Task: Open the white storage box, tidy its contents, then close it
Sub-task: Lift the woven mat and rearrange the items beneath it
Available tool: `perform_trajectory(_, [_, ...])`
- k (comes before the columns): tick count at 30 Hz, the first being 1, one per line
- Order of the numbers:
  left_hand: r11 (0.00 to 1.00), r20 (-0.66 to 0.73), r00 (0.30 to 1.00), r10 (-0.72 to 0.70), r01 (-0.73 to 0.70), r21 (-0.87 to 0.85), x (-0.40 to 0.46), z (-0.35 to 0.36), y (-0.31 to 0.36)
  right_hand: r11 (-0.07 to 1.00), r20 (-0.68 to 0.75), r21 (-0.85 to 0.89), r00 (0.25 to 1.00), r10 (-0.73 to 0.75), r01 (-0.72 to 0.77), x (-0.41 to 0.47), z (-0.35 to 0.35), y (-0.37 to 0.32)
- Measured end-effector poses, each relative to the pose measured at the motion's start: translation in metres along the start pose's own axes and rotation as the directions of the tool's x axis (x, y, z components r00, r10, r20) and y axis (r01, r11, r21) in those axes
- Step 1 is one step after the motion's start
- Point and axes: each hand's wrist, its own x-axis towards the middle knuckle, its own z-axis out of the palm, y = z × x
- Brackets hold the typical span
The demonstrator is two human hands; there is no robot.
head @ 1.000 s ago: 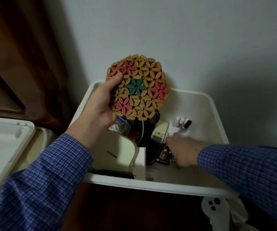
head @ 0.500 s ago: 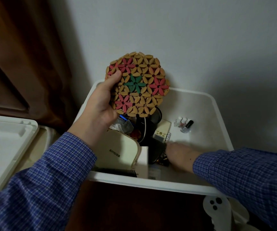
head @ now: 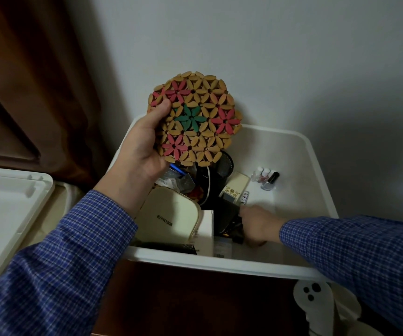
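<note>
Holding the round flower-pattern trivet (head: 195,120) clear above the white storage box (head: 316,151) at frame centre, your left hand (head: 142,151) clamps its edge, thumb on its face. Your right hand (head: 256,224) has slid leftward from the 3 small bottles (head: 265,177) to the dark clutter at lower centre; its grip cannot be told. Lid (head: 9,204) off, left edge: tidying ongoing.

One white storage box (head: 316,151) stands open, its one lid (head: 9,204) set aside. Inside sit three small bottles (head: 265,177), one remote control (head: 235,186). One floral trivet (head: 195,120) is raised.
</note>
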Motion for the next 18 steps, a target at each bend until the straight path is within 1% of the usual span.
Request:
perform_trajectory(3, [1.000, -0.005, 1.000, 0.003, -0.003, -0.002, 0.000, 0.000, 0.000, 0.999, 0.059, 0.047, 0.998, 0.004, -0.006, -0.003, -0.008, 0.002])
perform_trajectory(4, [1.000, -0.004, 1.000, 0.002, -0.002, -0.010, 0.001, 0.000, 0.001, 0.996, 0.094, 0.083, 0.995, 0.014, -0.022, -0.005, -0.011, 0.003])
perform_trajectory(5, [1.000, -0.003, 1.000, 0.001, -0.001, -0.017, 0.001, 0.000, 0.001, 0.986, 0.138, 0.157, 0.990, 0.026, -0.048, -0.006, -0.013, 0.004])
perform_trajectory(6, [1.000, 0.001, 1.000, -0.001, 0.001, -0.022, 0.001, 0.000, 0.001, 0.960, 0.196, 0.263, 0.980, 0.039, -0.091, -0.007, -0.015, 0.006])
perform_trajectory(8, [1.000, 0.005, 1.000, -0.001, 0.001, -0.027, 0.000, 0.000, 0.001, 0.857, 0.293, 0.472, 0.954, 0.069, -0.207, -0.011, -0.018, 0.005])
perform_trajectory(10, [1.000, 0.007, 1.000, -0.004, 0.004, -0.029, 0.000, 0.000, 0.001, 0.760, 0.339, 0.579, 0.935, 0.105, -0.295, -0.013, -0.020, 0.003])
perform_trajectory(12, [1.000, 0.008, 1.000, -0.009, 0.009, -0.025, 0.000, 0.000, 0.001, 0.696, 0.376, 0.633, 0.920, 0.106, -0.339, -0.013, -0.019, -0.001])
perform_trajectory(13, [1.000, 0.008, 1.000, -0.006, 0.006, -0.020, 0.000, 0.001, 0.001, 0.681, 0.388, 0.647, 0.917, 0.094, -0.343, -0.015, -0.019, -0.004])
perform_trajectory(16, [1.000, 0.003, 1.000, -0.001, 0.001, -0.021, -0.002, 0.001, 0.001, 0.721, 0.372, 0.628, 0.927, 0.054, -0.294, -0.017, -0.011, -0.011])
perform_trajectory(18, [1.000, 0.000, 1.000, 0.000, 0.000, -0.031, -0.002, 0.001, 0.001, 0.721, 0.339, 0.639, 0.939, 0.050, -0.269, -0.015, -0.008, -0.011])
